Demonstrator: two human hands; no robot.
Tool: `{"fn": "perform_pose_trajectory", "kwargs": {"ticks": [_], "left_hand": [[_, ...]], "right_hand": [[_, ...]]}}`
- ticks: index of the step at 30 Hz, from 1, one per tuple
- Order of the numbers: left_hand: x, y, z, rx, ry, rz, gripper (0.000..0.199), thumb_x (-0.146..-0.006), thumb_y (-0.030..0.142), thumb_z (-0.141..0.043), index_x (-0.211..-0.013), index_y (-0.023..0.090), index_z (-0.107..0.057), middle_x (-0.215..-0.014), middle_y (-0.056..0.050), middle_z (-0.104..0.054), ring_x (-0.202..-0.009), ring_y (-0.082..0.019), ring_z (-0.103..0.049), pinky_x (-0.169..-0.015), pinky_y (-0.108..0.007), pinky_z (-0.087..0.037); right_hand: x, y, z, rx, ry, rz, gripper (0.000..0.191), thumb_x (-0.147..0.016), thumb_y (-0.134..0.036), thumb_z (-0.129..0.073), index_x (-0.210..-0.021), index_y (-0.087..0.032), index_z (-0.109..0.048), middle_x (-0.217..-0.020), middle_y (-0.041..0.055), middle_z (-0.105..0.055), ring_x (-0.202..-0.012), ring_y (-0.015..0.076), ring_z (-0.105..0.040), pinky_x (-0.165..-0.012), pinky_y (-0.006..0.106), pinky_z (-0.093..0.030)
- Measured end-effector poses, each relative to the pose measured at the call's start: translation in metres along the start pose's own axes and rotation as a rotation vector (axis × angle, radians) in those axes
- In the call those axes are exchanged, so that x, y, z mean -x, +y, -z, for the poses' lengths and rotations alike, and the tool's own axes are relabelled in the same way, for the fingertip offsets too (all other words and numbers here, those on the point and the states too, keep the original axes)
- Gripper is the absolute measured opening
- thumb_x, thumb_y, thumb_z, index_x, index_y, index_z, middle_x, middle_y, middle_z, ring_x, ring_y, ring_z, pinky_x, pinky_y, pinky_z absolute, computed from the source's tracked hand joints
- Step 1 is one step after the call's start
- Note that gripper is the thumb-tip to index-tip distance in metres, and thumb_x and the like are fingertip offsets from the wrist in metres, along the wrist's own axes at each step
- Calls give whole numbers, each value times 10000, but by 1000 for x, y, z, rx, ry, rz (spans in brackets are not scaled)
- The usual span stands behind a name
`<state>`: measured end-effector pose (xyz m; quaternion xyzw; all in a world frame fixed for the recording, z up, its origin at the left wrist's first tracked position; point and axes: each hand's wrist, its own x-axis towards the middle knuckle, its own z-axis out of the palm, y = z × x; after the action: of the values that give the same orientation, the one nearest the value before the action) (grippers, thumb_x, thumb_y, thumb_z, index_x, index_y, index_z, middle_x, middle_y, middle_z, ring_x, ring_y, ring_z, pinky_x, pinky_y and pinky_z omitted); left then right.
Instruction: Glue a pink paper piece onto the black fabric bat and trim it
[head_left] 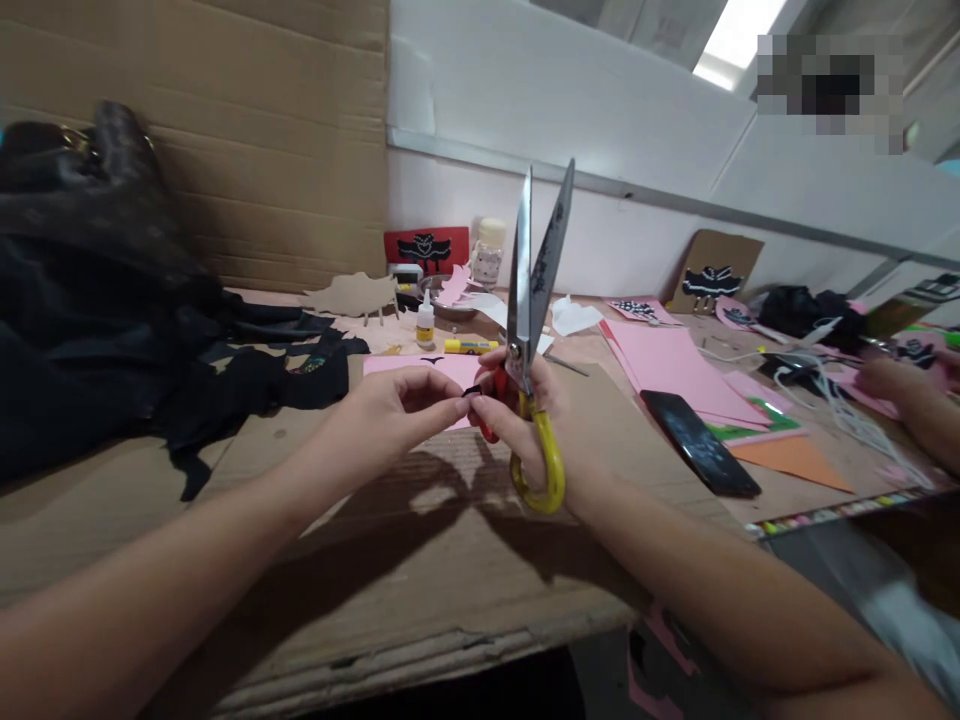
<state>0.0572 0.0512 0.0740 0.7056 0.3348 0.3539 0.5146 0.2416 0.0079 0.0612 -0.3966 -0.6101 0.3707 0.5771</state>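
Observation:
Between the fingertips of both hands is a small black piece (472,391). My left hand (420,402) pinches it from the left, thumb and forefinger together. My right hand (525,420) touches its other side and also holds scissors (551,455) with yellow and red handles. Their blades point upward and stand slightly apart. Just behind the hands lies a pink sheet (390,368) with a small black shape on it. A yellow tube (471,346) and a small glue bottle (425,325) are beyond the sheet.
Black cloth (300,385) and a dark bag (127,200) occupy the left. A phone (701,445), pink sheets (675,370) and white cables (832,390) lie on the right. Another person's hand (892,385) is at the far right. A cardboard panel (285,130) stands behind.

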Motion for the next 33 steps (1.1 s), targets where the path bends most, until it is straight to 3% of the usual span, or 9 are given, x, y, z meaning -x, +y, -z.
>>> {"fn": "perform_pose_trajectory", "kwargs": {"ticks": [5, 8, 11, 14, 19, 33], "left_hand": [[-3, 2, 5, 39, 46, 5, 277, -803, 481, -808, -798, 210, -748, -855, -22, -762, -830, -196, -680, -780, -317, -497], [-3, 8, 9, 123, 114, -15, 280, -788, 466, -828, -762, 216, -703, -806, -6, -735, -823, -192, -678, -800, -320, -517], [-3, 14, 12, 188, 183, -85, 277, -796, 427, -838, -732, 220, -665, -768, 12, -704, -800, -172, -662, -797, -302, -537], [-1, 19, 13, 234, 220, -155, 270, -833, 378, -820, -721, 224, -629, -754, 25, -680, -797, -157, -652, -808, -289, -541], [1, 20, 15, 272, 252, -228, 230, -856, 359, -817, -777, 225, -648, -811, 20, -696, -865, -168, -675, -867, -305, -535], [6, 26, 14, 236, 327, -241, 247, -828, 409, -836, -766, 226, -681, -809, -4, -697, -850, -197, -668, -857, -335, -550]], "right_hand": [[2, -7, 1, 15, -86, -47, 310, -930, -349, -761, -1122, -268, -531, -865, -29, -574, -699, 143, -542, -678, 311, -500], [8, -11, 4, 43, -214, -67, 353, -1001, -502, -692, -1171, -251, -512, -908, -11, -534, -741, 154, -509, -704, 323, -476], [14, -11, 5, 44, -297, -78, 512, -983, -681, -653, -1209, -246, -506, -965, 13, -513, -800, 169, -491, -713, 321, -459], [17, -10, 4, 43, -292, -119, 604, -941, -766, -649, -1211, -243, -515, -1029, 37, -513, -849, 178, -500, -737, 320, -463], [18, -12, 0, 59, -308, -112, 578, -962, -754, -624, -1192, -236, -513, -1003, 37, -514, -829, 179, -489, -721, 320, -439], [21, -11, -8, 99, -318, -76, 620, -925, -800, -636, -1178, -245, -520, -909, 7, -482, -769, 173, -456, -675, 312, -425]]}}
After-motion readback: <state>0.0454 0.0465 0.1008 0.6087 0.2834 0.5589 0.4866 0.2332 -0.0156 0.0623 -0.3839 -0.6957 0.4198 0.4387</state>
